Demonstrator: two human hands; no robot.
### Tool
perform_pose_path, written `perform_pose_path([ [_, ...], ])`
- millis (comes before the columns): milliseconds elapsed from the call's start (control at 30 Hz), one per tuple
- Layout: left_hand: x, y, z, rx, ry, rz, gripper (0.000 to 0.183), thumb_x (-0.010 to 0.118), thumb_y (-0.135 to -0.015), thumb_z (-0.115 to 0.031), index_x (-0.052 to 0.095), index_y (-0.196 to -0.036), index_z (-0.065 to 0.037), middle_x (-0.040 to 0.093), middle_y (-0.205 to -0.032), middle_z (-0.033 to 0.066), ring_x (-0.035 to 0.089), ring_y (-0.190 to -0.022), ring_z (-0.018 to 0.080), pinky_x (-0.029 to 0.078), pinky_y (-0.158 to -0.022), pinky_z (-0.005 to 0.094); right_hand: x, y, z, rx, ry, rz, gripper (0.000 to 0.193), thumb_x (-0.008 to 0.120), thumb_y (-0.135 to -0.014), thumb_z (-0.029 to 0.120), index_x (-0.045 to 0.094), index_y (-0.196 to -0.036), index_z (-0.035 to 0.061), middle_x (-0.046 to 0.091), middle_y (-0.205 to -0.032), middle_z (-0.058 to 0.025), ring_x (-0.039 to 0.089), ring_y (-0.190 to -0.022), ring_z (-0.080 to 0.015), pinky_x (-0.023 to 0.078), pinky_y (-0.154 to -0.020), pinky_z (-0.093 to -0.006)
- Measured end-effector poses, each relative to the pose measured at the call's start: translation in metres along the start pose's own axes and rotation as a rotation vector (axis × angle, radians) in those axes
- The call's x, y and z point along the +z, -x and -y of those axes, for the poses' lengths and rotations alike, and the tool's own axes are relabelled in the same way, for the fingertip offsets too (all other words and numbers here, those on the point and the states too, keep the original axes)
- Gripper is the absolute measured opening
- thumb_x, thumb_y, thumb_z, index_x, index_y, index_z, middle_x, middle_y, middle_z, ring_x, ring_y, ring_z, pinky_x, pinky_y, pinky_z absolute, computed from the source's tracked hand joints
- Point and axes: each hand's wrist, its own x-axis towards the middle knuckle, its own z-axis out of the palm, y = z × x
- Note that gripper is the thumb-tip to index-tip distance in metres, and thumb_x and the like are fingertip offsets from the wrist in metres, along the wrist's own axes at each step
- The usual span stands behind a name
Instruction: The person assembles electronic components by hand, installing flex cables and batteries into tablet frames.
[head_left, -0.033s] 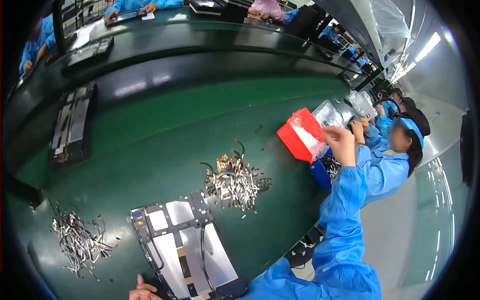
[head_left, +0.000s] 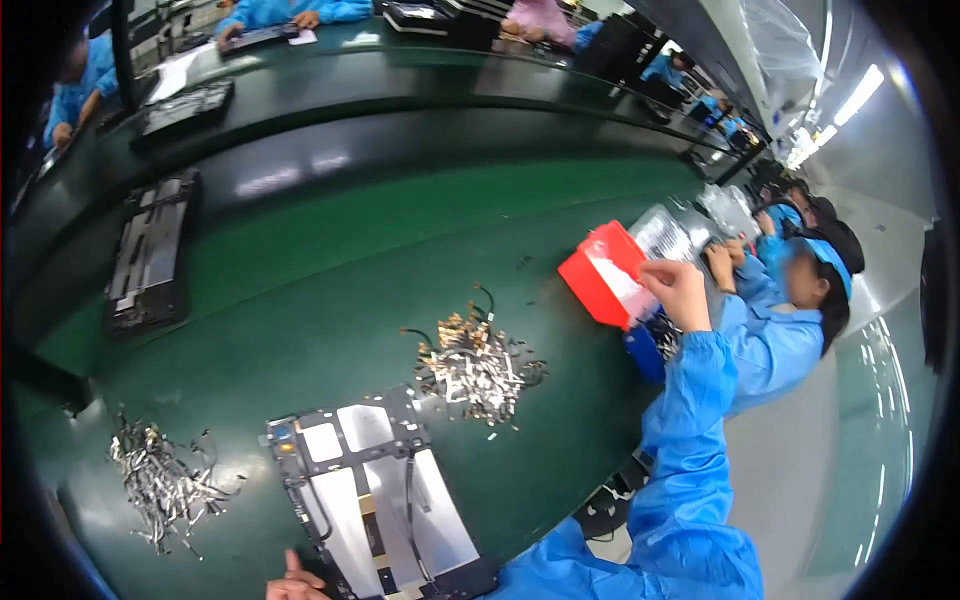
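In front of me a flat device chassis [head_left: 413,515] lies on the green table, with a black frame, silver-white panels and a black cable along it. My left hand [head_left: 297,582] rests beside its lower left edge, one finger stretched out and nothing visible in it; the lower edge cuts it off. Out to the right, my right hand [head_left: 678,293] is raised at the near side of a red bin [head_left: 592,283]. Its fingertips are pinched together; whatever they hold, if anything, is too small to make out. The red bin contains whitish, clear plastic.
A pile of short cables [head_left: 480,370] lies beyond the chassis, another cable pile [head_left: 165,480] to the left. A blue bin [head_left: 645,355] with small parts stands under my right wrist. A co-worker [head_left: 775,320] sits close at right. Another chassis [head_left: 150,255] lies far left.
The whole view has shifted slightly, so things appear a little lower and further right. Both hands keep nearly the same pose.
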Motion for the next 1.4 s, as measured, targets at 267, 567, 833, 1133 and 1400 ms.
perform_pose_path([
  [267,0.034,0.029,0.005,-0.216,0.068,0.235,0.010,0.052,-0.096,-0.001,0.060,-0.099,0.004,0.068,-0.088,0.0135,0.064,-0.068,0.0151,0.048,-0.059,0.0254,-0.003,0.028,0.041,-0.187,0.287,-0.251,0.026,0.058,-0.080,-0.011,0.061,-0.104,-0.0020,0.063,-0.100,-0.0181,0.062,-0.098,-0.0326,0.048,-0.087,-0.0375],
  [567,0.048,0.009,-0.039,-0.372,-0.262,0.541,0.010,0.057,-0.092,-0.001,0.064,-0.095,0.006,0.068,-0.075,0.0092,0.065,-0.069,0.0132,0.052,-0.066,0.0261,0.068,0.111,0.278,-1.414,-0.401,0.440,0.035,0.067,-0.073,0.013,0.073,-0.107,0.0113,0.061,-0.089,0.0028,0.058,-0.072,-0.0107,0.045,-0.063,-0.0228],
  [833,0.038,0.000,-0.032,-0.355,-0.109,0.546,0.012,0.060,-0.086,-0.003,0.064,-0.076,0.001,0.068,-0.077,0.0101,0.067,-0.074,0.0182,0.052,-0.067,0.0281,0.105,0.128,0.270,-1.302,-0.636,0.596,0.031,0.069,-0.074,0.009,0.073,-0.104,0.0031,0.065,-0.094,-0.0041,0.061,-0.079,-0.0149,0.051,-0.066,-0.0233],
  [1133,0.039,-0.002,-0.038,-0.352,-0.241,0.509,0.008,0.060,-0.085,0.001,0.065,-0.091,0.004,0.067,-0.075,0.0081,0.065,-0.068,0.0152,0.050,-0.062,0.0250,0.113,0.138,0.264,-1.218,-0.685,0.683,0.032,0.068,-0.070,0.004,0.072,-0.101,-0.0002,0.066,-0.095,-0.0071,0.063,-0.081,-0.0191,0.054,-0.068,-0.0259],
  [1400,0.016,-0.015,-0.042,0.096,-0.524,0.647,0.018,0.064,-0.083,-0.006,0.065,-0.098,0.004,0.068,-0.086,0.0151,0.067,-0.077,0.0311,0.053,-0.071,0.0370,0.121,0.146,0.272,-0.636,-0.795,0.924,0.023,0.072,-0.074,-0.001,0.067,-0.096,-0.0019,0.065,-0.088,-0.0088,0.065,-0.078,-0.0191,0.055,-0.065,-0.0282],
])
